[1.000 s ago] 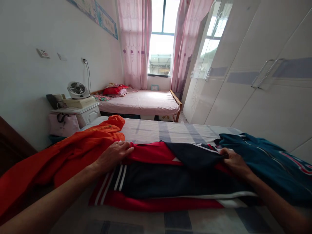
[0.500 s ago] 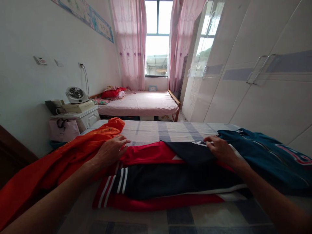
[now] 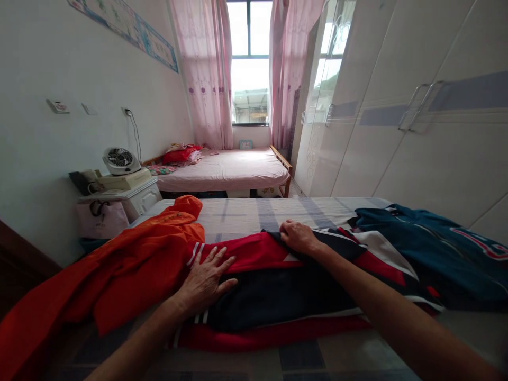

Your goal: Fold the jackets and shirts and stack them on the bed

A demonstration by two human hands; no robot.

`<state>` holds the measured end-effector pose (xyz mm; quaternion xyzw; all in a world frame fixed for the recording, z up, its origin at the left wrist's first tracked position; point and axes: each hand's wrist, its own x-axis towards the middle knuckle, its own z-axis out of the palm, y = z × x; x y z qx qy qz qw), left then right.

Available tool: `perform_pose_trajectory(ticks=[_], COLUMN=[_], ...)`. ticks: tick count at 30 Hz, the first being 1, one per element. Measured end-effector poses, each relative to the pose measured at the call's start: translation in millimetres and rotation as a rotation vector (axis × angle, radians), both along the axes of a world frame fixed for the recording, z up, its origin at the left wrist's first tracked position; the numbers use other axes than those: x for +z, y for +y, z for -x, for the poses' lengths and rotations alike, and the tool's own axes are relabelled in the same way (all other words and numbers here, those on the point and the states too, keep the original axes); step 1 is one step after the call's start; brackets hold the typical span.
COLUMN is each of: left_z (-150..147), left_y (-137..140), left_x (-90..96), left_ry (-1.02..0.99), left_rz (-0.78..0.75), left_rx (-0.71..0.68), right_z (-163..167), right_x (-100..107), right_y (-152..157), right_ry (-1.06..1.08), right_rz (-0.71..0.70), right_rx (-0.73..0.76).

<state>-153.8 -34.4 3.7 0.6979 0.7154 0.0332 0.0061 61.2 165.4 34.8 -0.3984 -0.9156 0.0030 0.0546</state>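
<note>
A red and navy track jacket point(image 3: 262, 296) with white stripes lies folded flat on the checked bed in front of me. My left hand point(image 3: 208, 275) rests on its left end, palm down with the fingers spread over the red and navy cloth. At the jacket's far edge, near the middle, my right hand point(image 3: 299, 237) has its fingers curled over the navy fabric; its fingertips are partly hidden. An orange garment point(image 3: 138, 264) lies crumpled beside my left hand. To the right is a teal zip jacket point(image 3: 432, 248).
The near bed's checked sheet point(image 3: 238, 211) extends beyond the clothes. Behind it stands a pink-covered bed point(image 3: 230, 166). A white cabinet point(image 3: 145, 198) with a fan point(image 3: 121, 160) is at left, a pink bag point(image 3: 101, 218) beside it. White wardrobe doors point(image 3: 416, 159) line the right.
My left hand has moved right and nearer, from the jacket's far left corner onto its striped end. My right hand has moved left along the far edge, uncovering the jacket's right end.
</note>
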Motion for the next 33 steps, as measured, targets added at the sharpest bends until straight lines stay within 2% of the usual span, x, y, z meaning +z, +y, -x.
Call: perform_pose_trajectory(ticks=[5, 10, 16, 18, 21, 24, 27, 30, 31, 33], left_z=[-1, -1, -3, -2, 0, -4, -21, -47, -55, -70], left_y=[0, 0, 0, -1, 2, 13, 33, 56, 63, 78], left_x=[-4.8, -3.5, -5.0, -5.3, 0.8, 18.6, 38.6, 45.5, 44.3, 38.9], left_ry=[-0.013, -0.037, -0.027, -0.035, -0.071, -0.139, -0.32, -0.637, -0.71, -0.777], left_rz=[-0.015, 0.0, 0.029, 0.037, 0.087, 0.057, -0.114, -0.127, -0.106, -0.082], left_rx=[0.016, 0.019, 0.039, 0.043, 0.039, 0.039, 0.005, -0.003, -0.001, -0.015], right_z=[12, 13, -40, -59, -77, -80, -79, -83, -86, -97], right_x=[1, 9, 53, 62, 61, 49, 33, 18, 14, 9], right_y=[-3, 12, 38, 35, 17, -11, -44, -75, -82, -88], right_ry=[-0.027, 0.083, 0.355, 0.484, 0.726, 0.784, 0.695, 0.507, 0.443, 0.376], right_rz=[0.017, -0.034, -0.208, -0.192, -0.054, -0.016, -0.032, 0.023, 0.038, 0.051], right_rx=[0.038, -0.114, -0.413, -0.438, -0.322, -0.152, 0.102, 0.385, 0.433, 0.432])
